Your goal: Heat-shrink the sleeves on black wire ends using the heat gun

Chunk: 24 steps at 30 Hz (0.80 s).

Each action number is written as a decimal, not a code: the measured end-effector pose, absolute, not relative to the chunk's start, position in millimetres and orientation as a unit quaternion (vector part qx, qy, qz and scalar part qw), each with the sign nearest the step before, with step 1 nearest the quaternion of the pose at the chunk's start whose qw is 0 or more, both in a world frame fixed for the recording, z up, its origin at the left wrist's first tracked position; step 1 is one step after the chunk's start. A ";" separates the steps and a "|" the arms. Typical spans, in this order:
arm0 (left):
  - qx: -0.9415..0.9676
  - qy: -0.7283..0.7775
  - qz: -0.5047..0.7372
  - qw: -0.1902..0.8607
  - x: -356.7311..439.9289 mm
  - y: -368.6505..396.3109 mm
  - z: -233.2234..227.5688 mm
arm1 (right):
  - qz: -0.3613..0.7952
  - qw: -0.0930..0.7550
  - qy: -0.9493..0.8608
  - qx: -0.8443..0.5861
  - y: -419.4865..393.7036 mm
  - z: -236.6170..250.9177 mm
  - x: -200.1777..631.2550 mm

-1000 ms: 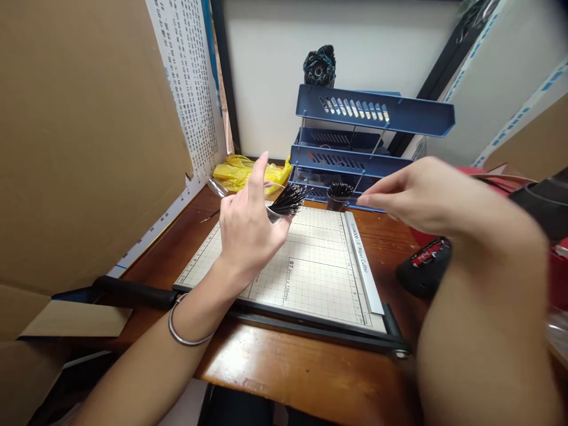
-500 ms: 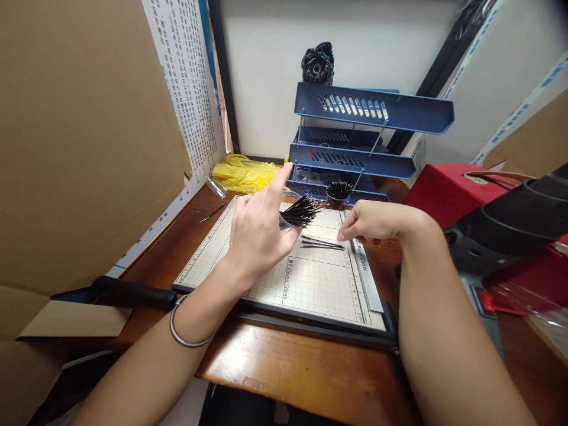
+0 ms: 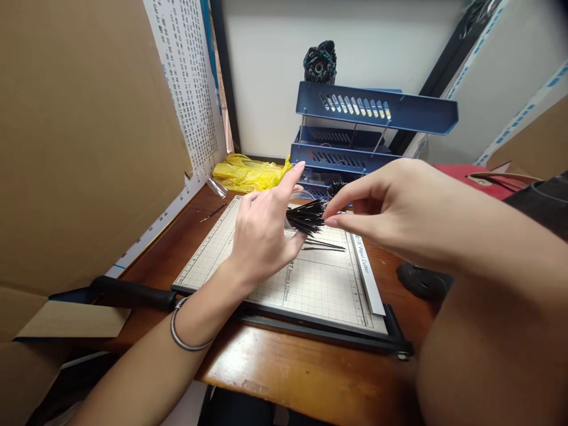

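Left hand (image 3: 260,236) clamps a bundle of black sticks (image 3: 306,216) above the paper cutter (image 3: 310,284). Right hand (image 3: 390,207) pinches the bundle's tips. A few loose sticks (image 3: 323,244) lie near the cutter's right edge; most remain bundled.

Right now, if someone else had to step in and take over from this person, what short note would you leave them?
Left hand: holds a bundle of thin black sticks fanned out over the paper cutter, index finger raised.
Right hand: thumb and forefinger pinch at the tips of that bundle; whether a stick is gripped cannot be told.
Already out: a few loose sticks lie on the cutter's grid, beside its ruler strip.
Left in hand: most of the bundle.
Nearby: a small cup of more sticks by the blue stacked trays, and a yellow bag behind the cutter.
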<state>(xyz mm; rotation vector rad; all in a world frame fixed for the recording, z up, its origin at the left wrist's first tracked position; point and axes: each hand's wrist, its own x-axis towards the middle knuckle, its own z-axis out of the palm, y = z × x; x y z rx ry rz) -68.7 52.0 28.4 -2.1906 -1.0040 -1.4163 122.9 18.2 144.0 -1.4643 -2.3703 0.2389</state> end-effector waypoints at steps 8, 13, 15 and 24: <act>-0.760 -0.307 -0.545 0.179 -68.7 50.8 29.5 | -0.020 0.148 -0.856 -0.495 13.2 136.4 101.5; -0.759 -0.301 -0.544 0.193 -68.8 51.3 29.6 | -0.063 0.122 -0.839 -0.526 7.0 133.2 93.6; -0.760 -0.299 -0.542 0.197 -68.7 51.9 29.5 | -0.074 0.113 -0.833 -0.537 6.0 133.4 93.3; -0.764 -0.310 -0.532 0.193 -68.2 51.5 28.8 | -0.085 0.148 -0.826 -0.537 14.9 134.9 99.6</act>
